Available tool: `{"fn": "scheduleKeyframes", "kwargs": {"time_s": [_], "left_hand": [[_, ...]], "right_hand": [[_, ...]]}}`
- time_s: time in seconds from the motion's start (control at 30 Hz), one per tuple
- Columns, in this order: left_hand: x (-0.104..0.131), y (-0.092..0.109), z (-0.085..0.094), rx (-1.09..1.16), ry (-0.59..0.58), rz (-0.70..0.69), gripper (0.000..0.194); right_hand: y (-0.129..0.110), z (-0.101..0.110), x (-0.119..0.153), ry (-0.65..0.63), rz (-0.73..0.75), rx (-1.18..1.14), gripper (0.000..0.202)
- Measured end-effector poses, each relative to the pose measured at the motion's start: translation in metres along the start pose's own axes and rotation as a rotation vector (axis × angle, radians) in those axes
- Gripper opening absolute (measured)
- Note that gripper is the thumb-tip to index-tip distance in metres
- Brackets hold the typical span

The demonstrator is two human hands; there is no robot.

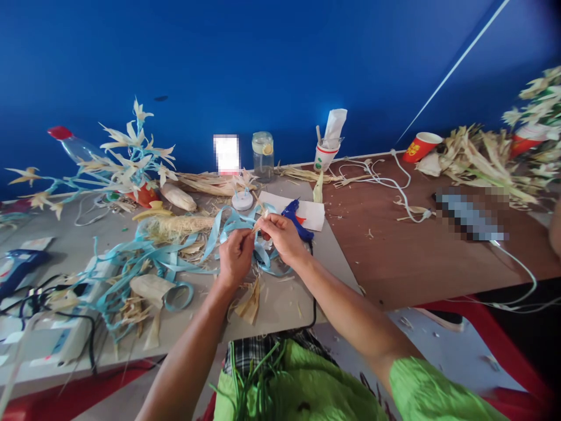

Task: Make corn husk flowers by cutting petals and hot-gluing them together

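Note:
My left hand (236, 256) and my right hand (283, 235) meet above the table, both with fingers pinched. Between their fingertips is a thin strip of dried corn husk (258, 225), mostly covered by the fingers. Light blue ribbon (213, 237) lies in loops beneath and to the left of my hands. Just beyond my right hand, a blue glue gun (291, 209) rests on a white sheet (314, 215). A loose piece of husk (249, 304) lies on the near side, below my hands.
Husk flowers on blue stems (138, 146) stand at the back left. A power strip (72, 327) and another glue gun (20, 269) lie at left. Along the wall are a glass jar (263, 161) and a paper cup (325, 156). At right lie a phone (471, 216), white cables and husks (477, 158).

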State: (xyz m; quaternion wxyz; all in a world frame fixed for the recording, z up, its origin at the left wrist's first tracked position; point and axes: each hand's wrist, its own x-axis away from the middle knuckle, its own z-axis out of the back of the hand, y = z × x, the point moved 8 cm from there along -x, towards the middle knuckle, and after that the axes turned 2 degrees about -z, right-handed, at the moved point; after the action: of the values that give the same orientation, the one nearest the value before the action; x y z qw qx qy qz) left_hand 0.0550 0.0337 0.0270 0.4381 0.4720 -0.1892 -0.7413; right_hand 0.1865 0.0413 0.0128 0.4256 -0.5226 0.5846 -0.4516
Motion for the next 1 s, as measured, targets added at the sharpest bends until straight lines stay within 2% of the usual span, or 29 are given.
{"fn": "scheduleKeyframes", "kwargs": {"time_s": [0.17, 0.37, 0.53, 0.67, 0.77, 0.87, 1.0], "left_hand": [[0.000, 0.000, 0.001, -0.085, 0.014, -0.052, 0.012], [-0.003, 0.011, 0.002, -0.114, 0.036, -0.164, 0.012], [-0.002, 0.015, 0.000, -0.150, 0.021, -0.202, 0.013], [-0.002, 0.012, 0.001, -0.164, 0.021, -0.162, 0.013], [-0.002, 0.007, 0.002, -0.163, 0.036, -0.098, 0.013], [0.000, 0.006, 0.002, -0.143, 0.052, -0.095, 0.013], [0.001, 0.007, 0.002, -0.117, 0.069, -0.109, 0.012]], "right_hand": [[-0.002, 0.003, 0.000, 0.009, -0.013, 0.031, 0.035], [-0.002, 0.004, -0.001, 0.002, -0.038, 0.035, 0.031], [0.015, 0.004, -0.003, 0.010, -0.225, -0.197, 0.027], [0.027, -0.004, -0.002, -0.057, -0.361, -0.422, 0.029], [0.029, -0.007, -0.002, -0.090, -0.364, -0.410, 0.029], [0.030, -0.008, 0.000, -0.122, -0.380, -0.388, 0.026], [0.041, -0.022, 0.008, -0.245, -0.597, -0.582, 0.023]]}}
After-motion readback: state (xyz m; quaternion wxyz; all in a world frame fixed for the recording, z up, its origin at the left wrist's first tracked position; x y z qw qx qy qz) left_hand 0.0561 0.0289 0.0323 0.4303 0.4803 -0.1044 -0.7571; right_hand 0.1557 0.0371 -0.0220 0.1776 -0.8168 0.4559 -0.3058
